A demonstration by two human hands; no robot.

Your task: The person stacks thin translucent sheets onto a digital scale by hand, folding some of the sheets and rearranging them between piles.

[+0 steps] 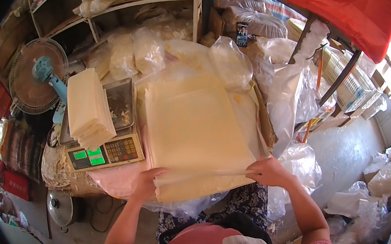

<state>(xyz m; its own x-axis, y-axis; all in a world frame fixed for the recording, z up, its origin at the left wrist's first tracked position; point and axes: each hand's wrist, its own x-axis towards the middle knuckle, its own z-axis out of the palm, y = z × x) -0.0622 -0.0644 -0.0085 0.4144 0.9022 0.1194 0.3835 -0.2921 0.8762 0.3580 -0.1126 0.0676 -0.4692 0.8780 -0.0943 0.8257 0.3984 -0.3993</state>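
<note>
A stack of large, thin, pale yellow sheets [195,122] lies on the table in front of me. Its near edge is lifted or folded into a narrow, translucent strip. My left hand [147,183] pinches the left end of that edge, fingers closed. At the opposite end, my right hand [271,172] grips the same edge between thumb and fingers. The strip runs fairly straight between both hands, slightly higher on the right. To the left, a pile of folded pale yellow sheets [90,109] rests on a digital scale [110,151] with green lit displays.
Filled plastic bags [148,52] line the table's far side, below shelves [144,3]. A fan [40,73] stands left; a lidded pot [59,206] sits beneath the table. A phone [241,34] stands at the back. Right are a white crate [345,74] and red sheeting [343,13].
</note>
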